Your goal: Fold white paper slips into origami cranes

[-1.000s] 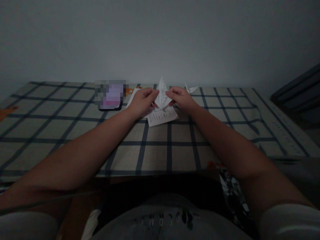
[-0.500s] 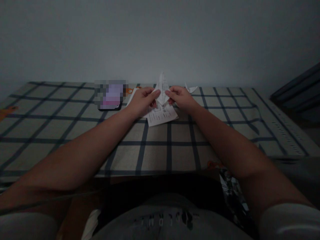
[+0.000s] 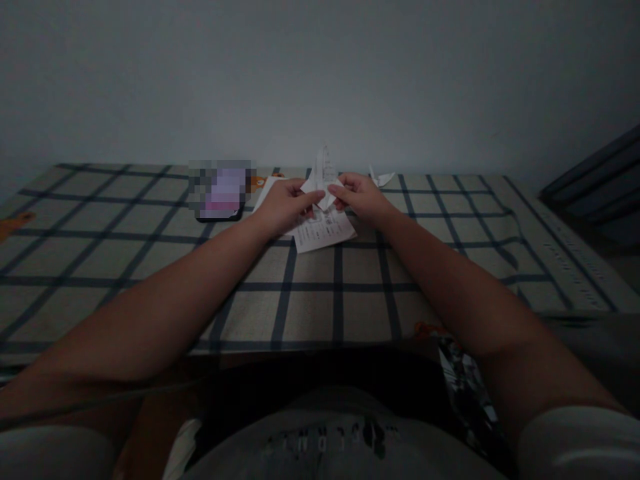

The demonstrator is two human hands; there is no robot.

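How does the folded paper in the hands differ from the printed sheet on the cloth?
The folded paper is held by the left hand and right hand; the printed sheet lies on the checked cloth. The folded paper narrows to a point, while the printed sheet looks flat. Both are white with dark marks.

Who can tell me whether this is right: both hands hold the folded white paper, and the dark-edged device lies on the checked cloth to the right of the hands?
One detail is wrong: the dark-edged device lies to the left of the hands, as the head view shows.
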